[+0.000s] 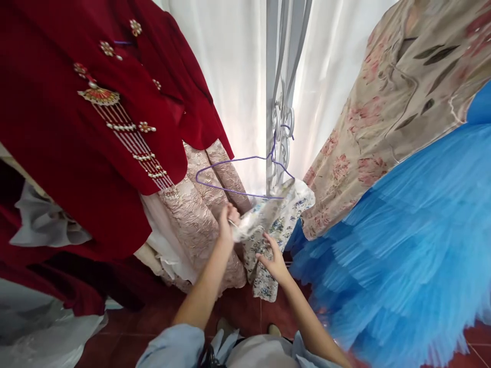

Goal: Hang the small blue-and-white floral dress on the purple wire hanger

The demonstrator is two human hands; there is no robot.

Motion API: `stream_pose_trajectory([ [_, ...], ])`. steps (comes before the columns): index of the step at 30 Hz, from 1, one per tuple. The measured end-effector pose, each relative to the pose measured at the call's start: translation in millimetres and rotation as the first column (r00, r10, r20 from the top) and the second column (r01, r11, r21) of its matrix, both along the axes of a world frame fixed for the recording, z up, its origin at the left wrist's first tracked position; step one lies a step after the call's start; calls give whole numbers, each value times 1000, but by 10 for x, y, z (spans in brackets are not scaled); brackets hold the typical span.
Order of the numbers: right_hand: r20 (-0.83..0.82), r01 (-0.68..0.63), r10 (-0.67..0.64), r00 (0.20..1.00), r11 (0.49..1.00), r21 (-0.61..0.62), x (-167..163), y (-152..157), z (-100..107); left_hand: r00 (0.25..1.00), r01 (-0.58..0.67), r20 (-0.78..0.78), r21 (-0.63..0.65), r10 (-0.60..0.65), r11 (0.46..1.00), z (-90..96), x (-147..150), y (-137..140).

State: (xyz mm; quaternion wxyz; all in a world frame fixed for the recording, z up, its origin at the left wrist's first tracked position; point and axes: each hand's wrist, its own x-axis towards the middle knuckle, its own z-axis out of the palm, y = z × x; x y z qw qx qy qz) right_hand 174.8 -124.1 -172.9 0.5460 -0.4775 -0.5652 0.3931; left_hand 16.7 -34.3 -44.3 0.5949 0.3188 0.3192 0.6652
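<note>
A thin purple hanger (pixel 245 193) hangs by its hook from a grey metal stand. On its right arm rests one shoulder of a white garment (pixel 286 220) with a small blue and green flower print; the hanger's left arm is bare. My left hand (pixel 229 217) pinches the garment's pale left edge and holds it out below the hanger, slightly blurred. My right hand (pixel 274 261) lies against the front of the printed cloth, fingers spread and thumb apart. Whether the garment is a dress or a top I cannot tell.
A dark red jacket (pixel 164 153) with beaded ornaments hangs left, over a pink brocade skirt (pixel 199 220). To the right hang a beige floral dress (pixel 345 148) and a blue ruffled tulle skirt (pixel 402 245). The grey stand (pixel 271 61) rises before white curtains (pixel 230 66).
</note>
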Motion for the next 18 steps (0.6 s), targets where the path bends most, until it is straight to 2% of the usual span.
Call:
stream_pose_trajectory([
  [1, 38, -54, 53, 998, 998, 32, -57, 41, 128, 997, 47, -65, -10, -48, 999, -117, 188, -116],
  [3, 57, -170, 170, 984, 985, -11, -119, 73, 315, 949, 165, -281, 55, -143, 985, -254, 466, -305],
  [5, 17, -248, 252, 968, 961, -123, -89, 33, 405, 795, 370, -555, 123, -246, 921, -272, 562, -404],
  [7, -18, -296, 300, 954, 925, -238, 34, -57, 445, 594, 582, -742, 129, -312, 803, -250, 510, -421],
  [9, -33, -356, 365, 930, 880, -315, 227, -169, 496, 446, 753, -791, 77, -420, 653, -293, 407, -417],
  [12, -73, -502, 510, 857, 794, -344, 594, -335, 659, 270, 892, -718, -64, -641, 447, -583, 318, -494],
  [14, -114, -544, 541, 833, 764, -347, 886, -444, 786, 152, 912, -679, -185, -718, 367, -837, 311, -596],
  [16, -155, -465, 440, 885, 809, -361, 1217, -556, 863, 59, 895, -684, -287, -727, 343, -1010, 292, -669],
  [18, -216, -295, 228, 949, 884, -364, 1563, -667, 859, 52, 855, -719, -326, -693, 403, -1035, 219, -659],
])
